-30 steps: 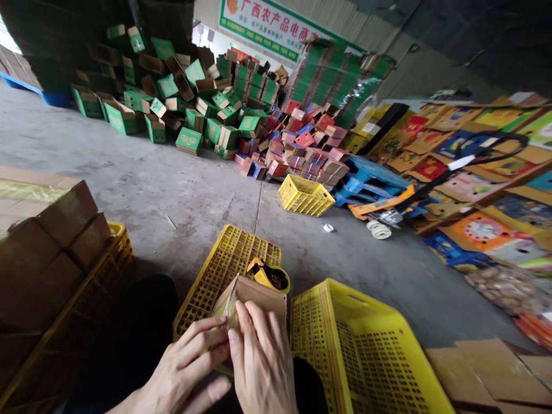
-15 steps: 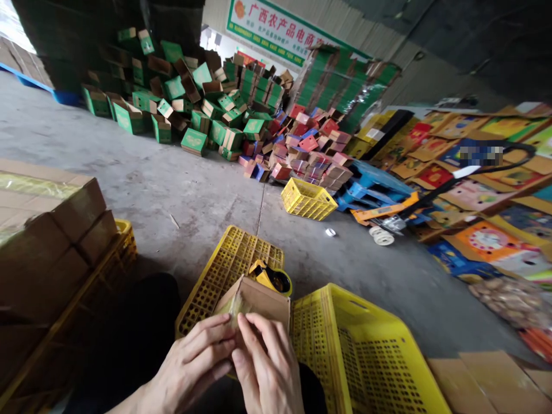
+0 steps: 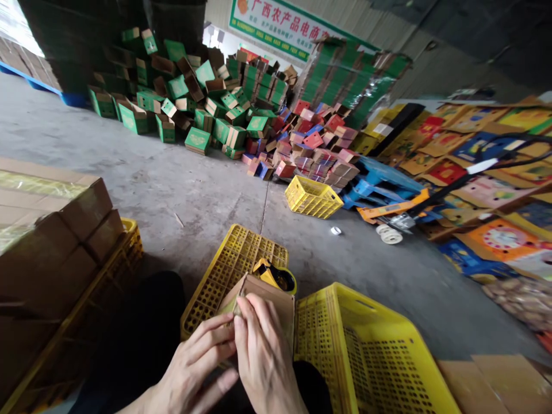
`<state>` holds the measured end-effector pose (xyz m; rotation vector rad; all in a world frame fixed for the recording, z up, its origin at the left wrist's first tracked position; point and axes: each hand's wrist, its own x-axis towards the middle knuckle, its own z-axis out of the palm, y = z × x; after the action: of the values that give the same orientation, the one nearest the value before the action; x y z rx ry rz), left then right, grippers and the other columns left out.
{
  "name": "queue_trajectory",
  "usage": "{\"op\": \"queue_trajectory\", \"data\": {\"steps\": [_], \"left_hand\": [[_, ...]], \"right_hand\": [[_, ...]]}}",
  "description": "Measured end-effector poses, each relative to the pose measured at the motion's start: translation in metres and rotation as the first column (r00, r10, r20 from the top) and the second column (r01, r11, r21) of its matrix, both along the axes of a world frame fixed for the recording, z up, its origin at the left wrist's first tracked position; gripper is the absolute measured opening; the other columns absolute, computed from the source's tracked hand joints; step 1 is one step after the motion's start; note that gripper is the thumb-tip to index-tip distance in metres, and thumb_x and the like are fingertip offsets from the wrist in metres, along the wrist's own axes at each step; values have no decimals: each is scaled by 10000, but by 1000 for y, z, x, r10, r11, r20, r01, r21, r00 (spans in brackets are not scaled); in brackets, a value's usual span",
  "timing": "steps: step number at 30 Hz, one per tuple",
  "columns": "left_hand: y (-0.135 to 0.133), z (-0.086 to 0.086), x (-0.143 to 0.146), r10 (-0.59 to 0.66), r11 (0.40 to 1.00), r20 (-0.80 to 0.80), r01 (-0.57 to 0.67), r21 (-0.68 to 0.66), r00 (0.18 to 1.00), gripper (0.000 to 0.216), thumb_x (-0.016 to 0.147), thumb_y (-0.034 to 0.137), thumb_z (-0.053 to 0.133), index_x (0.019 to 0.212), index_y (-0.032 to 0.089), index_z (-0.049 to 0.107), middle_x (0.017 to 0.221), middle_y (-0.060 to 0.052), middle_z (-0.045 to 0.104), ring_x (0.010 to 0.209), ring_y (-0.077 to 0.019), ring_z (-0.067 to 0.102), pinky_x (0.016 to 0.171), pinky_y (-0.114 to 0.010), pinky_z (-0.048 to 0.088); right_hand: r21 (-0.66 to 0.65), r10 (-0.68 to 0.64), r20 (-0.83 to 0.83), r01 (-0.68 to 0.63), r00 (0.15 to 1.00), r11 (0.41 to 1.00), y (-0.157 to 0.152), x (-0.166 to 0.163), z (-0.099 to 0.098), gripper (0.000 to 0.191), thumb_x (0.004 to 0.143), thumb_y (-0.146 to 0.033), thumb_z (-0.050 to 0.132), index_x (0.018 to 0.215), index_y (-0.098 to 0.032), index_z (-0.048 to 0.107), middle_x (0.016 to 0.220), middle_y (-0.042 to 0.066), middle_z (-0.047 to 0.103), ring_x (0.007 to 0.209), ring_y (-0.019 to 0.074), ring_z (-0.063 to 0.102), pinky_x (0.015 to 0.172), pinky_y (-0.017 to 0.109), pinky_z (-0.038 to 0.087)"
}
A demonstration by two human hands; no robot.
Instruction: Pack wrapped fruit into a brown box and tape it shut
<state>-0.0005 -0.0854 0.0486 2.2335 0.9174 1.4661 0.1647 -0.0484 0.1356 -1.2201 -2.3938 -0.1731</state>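
Observation:
A small brown cardboard box (image 3: 276,299) rests on an overturned yellow plastic crate (image 3: 228,267) right in front of me. My left hand (image 3: 196,359) grips the box's near left side, its fingers curled against the cardboard. My right hand (image 3: 263,351) lies over the box's near face with its fingertips pressed on the top edge, where clear tape shines. A yellow tape dispenser (image 3: 276,276) sits just behind the box on the crate.
A second yellow crate (image 3: 371,351) stands at my right. Stacked brown boxes (image 3: 52,230) sit on a crate at the left. Across the concrete floor lie heaps of green boxes (image 3: 198,109) and red ones (image 3: 310,149), another yellow crate (image 3: 313,198), a pallet jack (image 3: 388,210) and printed flat cartons (image 3: 487,172).
The view has drifted slightly to the left. My right fingertips have crept up to the box's top edge, while my left hand keeps its hold.

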Motion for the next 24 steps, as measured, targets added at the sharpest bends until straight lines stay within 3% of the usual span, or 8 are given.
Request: {"op": "queue_trajectory", "data": {"steps": [7,11,16,21,24], "left_hand": [[-1,-2,-1,-2,1000,13,2,0,1000,375,1042,271,613,1397,156,589,1373,-180,666,1436,-323,534,1142,-434,537],[-5,-11,-3,-32,999,14,32,11,999,396,1093,287,494,1456,140,556,1455,-191,616,1480,-304,495,1173,-398,505],[-9,-23,2,-21,997,80,26,-68,997,444,1126,342,377,1504,161,524,1495,-171,594,1479,-285,500,1184,-378,492],[-3,-29,-1,29,999,27,-27,-37,999,415,1105,369,446,1445,180,587,1487,-155,609,1429,-289,561,1140,-347,534],[3,-20,-7,52,998,-28,-52,-25,998,376,1097,343,465,1396,174,619,1432,-156,644,1379,-274,603,1102,-329,557]], "right_hand": [[60,-105,101,100,989,993,-4,-3,-12,462,1114,-341,374,1401,-98,642,1372,174,693,1244,325,669,1001,459,609],[-7,-83,68,83,994,996,-20,5,-13,505,1111,-416,388,1464,-128,606,1439,144,660,1294,317,650,1021,442,615],[-107,-62,5,62,998,992,-37,13,-6,535,1099,-457,431,1489,-122,580,1501,141,613,1346,287,620,1099,408,583],[-72,32,4,-32,999,997,-49,28,-7,578,1069,-487,517,1484,-90,575,1551,117,572,1413,286,564,1151,400,550],[-19,45,-16,-45,999,999,-53,38,-12,528,1057,-441,564,1486,-134,580,1544,74,585,1401,274,575,1172,404,533]]}}
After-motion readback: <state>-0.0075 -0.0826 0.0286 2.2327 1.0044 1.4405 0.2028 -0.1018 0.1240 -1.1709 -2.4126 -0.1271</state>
